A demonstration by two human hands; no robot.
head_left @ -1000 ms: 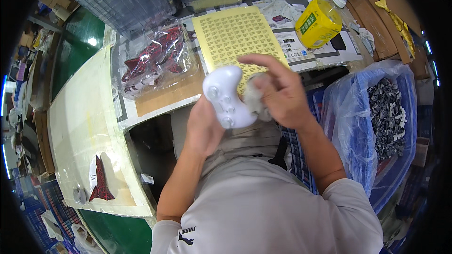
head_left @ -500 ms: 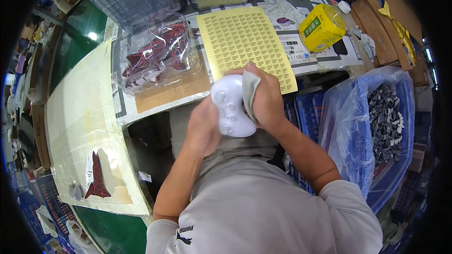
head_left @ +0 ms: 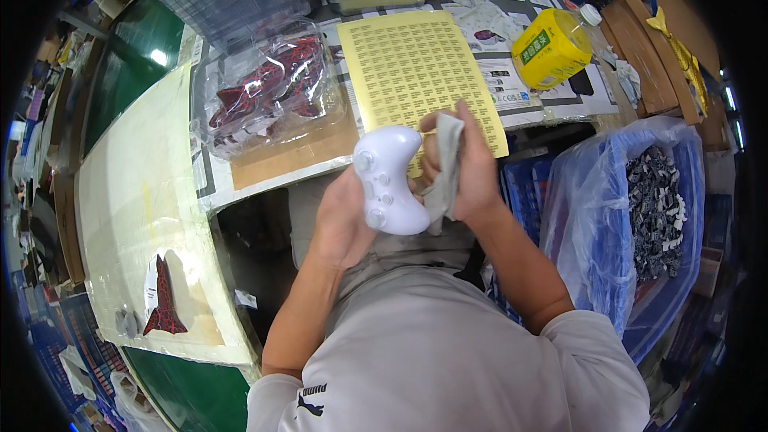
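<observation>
A white game controller (head_left: 394, 180) is held over the near table edge, its buttons and round sticks facing left. My left hand (head_left: 340, 220) grips it from the left and below, with some fingers hidden behind it. My right hand (head_left: 472, 164) is closed around a folded grey cloth (head_left: 445, 164), just right of the controller. Between cloth and controller there is a small gap. Behind both hands lies a yellow sheet of small printed labels (head_left: 416, 64). To its left, a clear plastic tray (head_left: 272, 88) holds red-and-black patterned shark-like pieces.
Stacked clear trays (head_left: 232, 0) stand at the back. A yellow-labelled bottle (head_left: 552, 48) is at the back right. On the right, a plastic-lined blue crate (head_left: 588, 216) holds many small grey parts. A red-black tail piece (head_left: 165, 300) lies on the left side surface.
My right hand and the cloth have moved right, off the controller's edge. The controller has turned slightly in my left hand.
</observation>
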